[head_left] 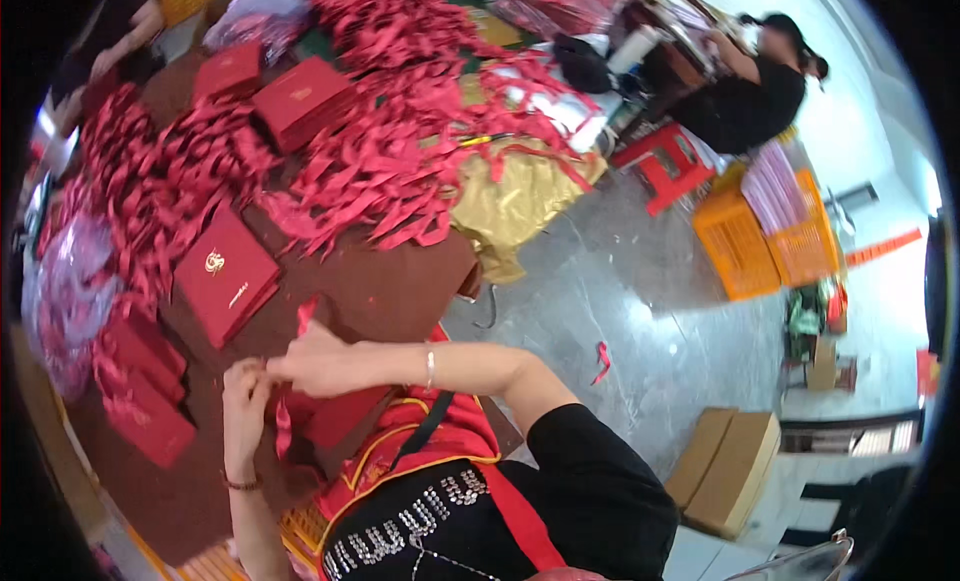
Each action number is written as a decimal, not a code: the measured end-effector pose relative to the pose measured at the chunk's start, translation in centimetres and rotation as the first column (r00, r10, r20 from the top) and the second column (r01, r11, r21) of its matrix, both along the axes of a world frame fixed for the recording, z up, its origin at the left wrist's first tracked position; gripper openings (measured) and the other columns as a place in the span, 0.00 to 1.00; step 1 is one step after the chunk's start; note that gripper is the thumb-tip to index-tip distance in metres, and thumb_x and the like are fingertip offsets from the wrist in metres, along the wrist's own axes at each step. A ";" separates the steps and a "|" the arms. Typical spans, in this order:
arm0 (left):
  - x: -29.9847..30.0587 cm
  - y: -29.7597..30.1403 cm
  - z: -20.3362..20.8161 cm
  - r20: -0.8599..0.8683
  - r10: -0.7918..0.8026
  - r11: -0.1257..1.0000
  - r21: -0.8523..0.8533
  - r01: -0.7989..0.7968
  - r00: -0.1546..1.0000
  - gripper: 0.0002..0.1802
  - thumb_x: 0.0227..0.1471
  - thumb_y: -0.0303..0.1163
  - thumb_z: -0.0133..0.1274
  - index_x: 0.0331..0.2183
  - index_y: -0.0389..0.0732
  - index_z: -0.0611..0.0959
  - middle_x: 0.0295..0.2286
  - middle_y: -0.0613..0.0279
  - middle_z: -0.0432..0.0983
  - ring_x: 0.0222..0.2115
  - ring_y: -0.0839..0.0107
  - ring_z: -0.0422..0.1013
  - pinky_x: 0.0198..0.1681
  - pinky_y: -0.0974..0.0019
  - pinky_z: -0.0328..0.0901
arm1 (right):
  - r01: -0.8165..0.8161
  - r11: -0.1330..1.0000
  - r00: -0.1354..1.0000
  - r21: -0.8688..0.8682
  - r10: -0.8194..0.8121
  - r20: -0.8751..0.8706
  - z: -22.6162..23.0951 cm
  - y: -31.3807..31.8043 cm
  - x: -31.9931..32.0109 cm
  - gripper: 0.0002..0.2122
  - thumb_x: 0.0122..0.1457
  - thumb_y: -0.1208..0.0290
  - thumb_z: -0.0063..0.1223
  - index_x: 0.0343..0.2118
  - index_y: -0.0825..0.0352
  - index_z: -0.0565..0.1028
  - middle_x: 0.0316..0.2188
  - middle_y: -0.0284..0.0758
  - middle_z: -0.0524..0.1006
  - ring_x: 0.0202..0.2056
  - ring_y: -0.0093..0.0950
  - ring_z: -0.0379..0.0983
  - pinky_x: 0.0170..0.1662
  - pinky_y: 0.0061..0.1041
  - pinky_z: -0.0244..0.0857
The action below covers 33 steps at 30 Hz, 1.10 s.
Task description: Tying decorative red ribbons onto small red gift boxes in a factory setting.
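Note:
Over the brown-covered table (400, 286), my two hands meet at a red ribbon. The fingers of my left hand (243, 406) are pinched at its edge, touching the fingers of my right hand (322, 363). One end of the red ribbon (284, 429) hangs below my hands, and another bit pokes up above my right hand. How the ribbon runs between the fingers is hidden. Under my right forearm lies a red card folder (345, 418), partly covered. A stack of red folders with a gold emblem (226, 278) sits just beyond my hands.
Heaps of red ribbons (390, 171) cover the far table, with more folder stacks (303, 103) among them. Red pieces (150, 421) and a plastic bag (72, 296) lie left. Two other people sit farther off. Orange crates (740, 243) and a cardboard box (722, 471) stand right.

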<state>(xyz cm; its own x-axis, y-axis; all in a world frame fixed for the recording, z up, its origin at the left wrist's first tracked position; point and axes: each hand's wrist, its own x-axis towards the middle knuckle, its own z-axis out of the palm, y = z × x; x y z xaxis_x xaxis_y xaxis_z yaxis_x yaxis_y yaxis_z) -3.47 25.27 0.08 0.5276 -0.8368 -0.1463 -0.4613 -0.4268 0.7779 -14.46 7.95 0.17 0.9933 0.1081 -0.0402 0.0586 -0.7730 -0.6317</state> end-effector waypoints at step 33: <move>4.1 -3.7 -1.8 -0.461 0.138 0.946 -0.201 -0.254 0.876 0.07 0.53 0.30 0.50 0.29 0.36 0.77 0.41 0.61 0.68 0.38 0.77 0.64 0.44 0.72 0.59 | -0.183 0.975 0.983 0.127 0.180 0.032 0.4 -3.5 0.9 0.08 0.51 0.69 0.54 0.34 0.61 0.74 0.25 0.35 0.76 0.30 0.34 0.74 0.34 0.31 0.65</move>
<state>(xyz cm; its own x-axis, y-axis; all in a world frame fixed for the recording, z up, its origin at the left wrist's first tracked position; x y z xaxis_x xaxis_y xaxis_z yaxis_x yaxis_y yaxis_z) 0.67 21.57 -1.70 0.6155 -0.7619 -0.2016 0.0222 -0.2389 0.9708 -13.58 4.48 0.59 0.9571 0.2898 0.0060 0.2044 -0.6600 -0.7229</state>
